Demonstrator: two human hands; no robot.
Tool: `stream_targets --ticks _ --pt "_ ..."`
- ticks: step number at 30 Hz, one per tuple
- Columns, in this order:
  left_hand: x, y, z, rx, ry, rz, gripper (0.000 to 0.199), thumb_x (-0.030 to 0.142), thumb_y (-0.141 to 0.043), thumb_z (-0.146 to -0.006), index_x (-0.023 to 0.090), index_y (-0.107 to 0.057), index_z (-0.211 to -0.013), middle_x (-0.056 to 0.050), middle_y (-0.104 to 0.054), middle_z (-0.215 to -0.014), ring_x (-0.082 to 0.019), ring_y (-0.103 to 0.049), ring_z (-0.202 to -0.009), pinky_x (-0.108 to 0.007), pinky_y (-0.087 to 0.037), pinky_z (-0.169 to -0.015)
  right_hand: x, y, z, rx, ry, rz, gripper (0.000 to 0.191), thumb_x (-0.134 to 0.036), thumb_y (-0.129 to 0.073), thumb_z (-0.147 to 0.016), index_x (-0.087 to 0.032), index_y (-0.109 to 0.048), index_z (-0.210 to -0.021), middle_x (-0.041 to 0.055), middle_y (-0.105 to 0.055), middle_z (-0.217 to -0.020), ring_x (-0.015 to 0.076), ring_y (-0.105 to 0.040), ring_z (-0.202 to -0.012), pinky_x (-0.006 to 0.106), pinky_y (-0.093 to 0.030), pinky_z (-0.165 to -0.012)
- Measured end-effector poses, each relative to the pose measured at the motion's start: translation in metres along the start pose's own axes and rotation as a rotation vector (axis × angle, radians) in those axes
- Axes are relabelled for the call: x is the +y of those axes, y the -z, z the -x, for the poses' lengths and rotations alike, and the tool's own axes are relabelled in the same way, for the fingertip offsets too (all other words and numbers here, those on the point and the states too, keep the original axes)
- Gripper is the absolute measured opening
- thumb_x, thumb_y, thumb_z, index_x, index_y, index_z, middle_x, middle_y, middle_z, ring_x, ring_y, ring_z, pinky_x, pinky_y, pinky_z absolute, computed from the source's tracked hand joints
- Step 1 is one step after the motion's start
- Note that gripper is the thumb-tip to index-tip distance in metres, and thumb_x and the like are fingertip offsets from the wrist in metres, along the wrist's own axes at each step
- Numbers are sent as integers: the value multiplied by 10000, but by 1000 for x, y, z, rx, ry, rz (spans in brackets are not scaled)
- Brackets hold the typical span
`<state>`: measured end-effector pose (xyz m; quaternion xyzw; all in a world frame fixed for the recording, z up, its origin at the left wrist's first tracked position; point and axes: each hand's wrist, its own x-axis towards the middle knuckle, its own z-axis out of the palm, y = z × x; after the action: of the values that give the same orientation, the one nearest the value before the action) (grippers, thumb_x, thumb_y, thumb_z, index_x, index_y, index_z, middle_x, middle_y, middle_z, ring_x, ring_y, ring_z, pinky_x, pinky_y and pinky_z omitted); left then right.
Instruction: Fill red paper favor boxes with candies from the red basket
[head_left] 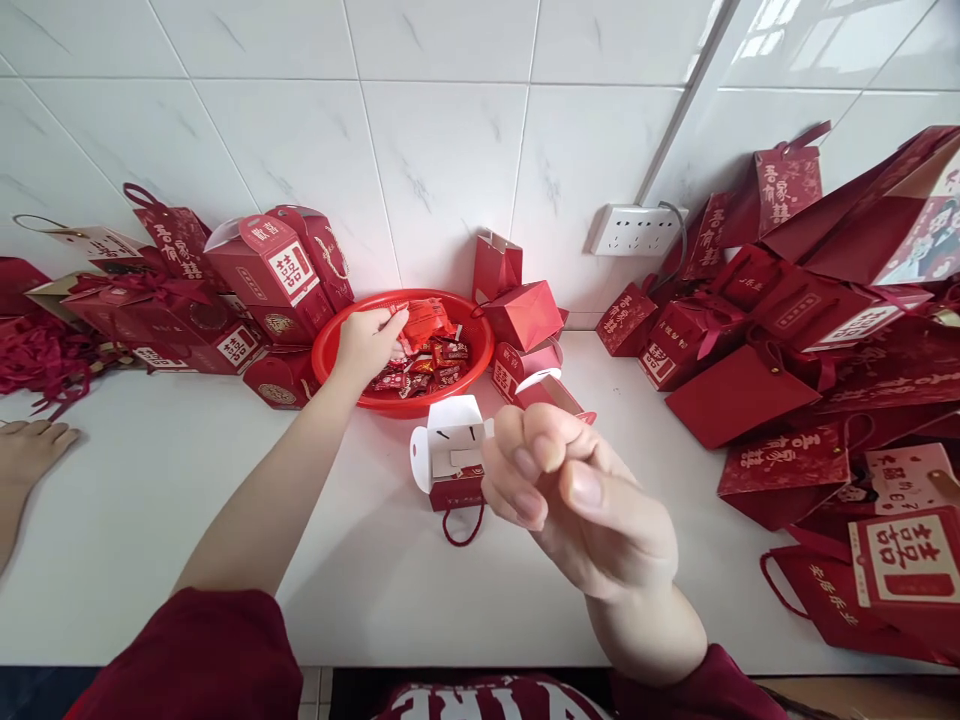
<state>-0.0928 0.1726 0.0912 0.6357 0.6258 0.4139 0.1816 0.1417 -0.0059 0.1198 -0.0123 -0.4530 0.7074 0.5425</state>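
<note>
My left hand (369,345) reaches over a red plastic basket (322,365) and pinches a bright red wrapped packet (431,322). Below that packet, several wrapped candies (427,375) lie in the basket. My right hand (581,500) is raised close to the camera, its fingers curled in toward the thumb, with nothing visible between them. Just left of it, on the table, a red gift box (457,492) stands with its white-lined flaps open and a cord handle hanging at the front. My right hand covers part of this box's right side.
Red gift boxes (270,275) stand along the wall at left, and a large pile of boxes and bags (780,390) fills the right. More small boxes (525,315) sit behind the basket. A power strip (637,230) is on the tiled wall. Another person's hand (34,450) rests at far left.
</note>
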Motion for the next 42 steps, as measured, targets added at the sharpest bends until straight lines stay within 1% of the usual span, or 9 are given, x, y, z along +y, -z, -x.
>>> stream_targets --ticks 3,7,10,11,14,19,33,38,42 --pt "16 6 38 -117 128 414 349 514 -665 -849 169 -649 -803 -24 -667 -677 -214 -702 -609 -327 -594 -584 -3 13 2 16 165 312 145 -274 -752 -865 -233 -638 -785 -28 -531 -686 108 -478 -568 257 -390 -531" --pt "29 12 81 -240 125 515 408 557 -723 -820 157 -737 -899 -51 -724 -805 -198 -705 -659 -308 -614 -571 -9 31 0 277 450 961 349 -246 -544 -1008 -213 -620 -669 5 -580 -671 153 -587 -684 318 -476 -675" --pt "34 15 98 -242 22 468 391 541 -698 -859 155 -739 -812 -38 -707 -744 -181 -691 -659 -295 -622 -589 -9 39 -6 410 420 1274 113 -343 -617 -968 -243 -668 -981 53 -688 -993 204 -656 -922 353 -533 -788" --pt "35 16 101 -216 -29 443 387 528 -689 -872 154 -736 -785 -34 -698 -722 -177 -685 -657 -291 -622 -593 -8 41 -9 396 346 1306 260 -392 -665 -933 -256 -629 -1152 76 -678 -1154 225 -656 -1020 364 -551 -813" --pt "41 19 107 -154 -197 378 337 464 -663 -911 156 -760 -816 -39 -708 -735 -172 -683 -680 -273 -615 -604 -2 46 -14 258 89 1251 586 -485 -728 -872 -261 -514 -1369 98 -663 -1270 235 -666 -1064 364 -579 -820" --pt "47 21 111 -328 -346 472 273 346 -757 -850 177 -782 -1063 -61 -765 -869 -192 -727 -760 -279 -631 -683 2 49 -13 241 -41 1115 264 -426 -725 -895 -206 -677 -1031 14 -698 -841 139 -624 -690 281 -533 -625" --pt "45 14 102 -524 -158 651 285 283 -769 -849 213 -787 -1124 -60 -786 -1086 -271 -750 -1024 -353 -643 -883 8 55 -21 245 -238 755 278 -385 -779 -857 -194 -687 -1038 16 -715 -882 111 -700 -656 206 -563 -548" --pt "45 17 103 -532 -140 595 245 311 -779 -835 199 -801 -1052 -54 -798 -1017 -249 -758 -963 -319 -637 -841 9 59 -22 218 -193 848 230 -383 -770 -864 -198 -693 -977 2 -694 -829 99 -635 -614 210 -502 -507" --pt "43 22 100 -589 -176 333 444 375 -809 -784 247 -716 -1198 -37 -758 -1145 -248 -724 -1017 -333 -606 -857 5 62 -20 238 -121 1143 193 -384 -726 -896 -202 -667 -867 -29 -613 -674 100 -526 -559 239 -439 -511"
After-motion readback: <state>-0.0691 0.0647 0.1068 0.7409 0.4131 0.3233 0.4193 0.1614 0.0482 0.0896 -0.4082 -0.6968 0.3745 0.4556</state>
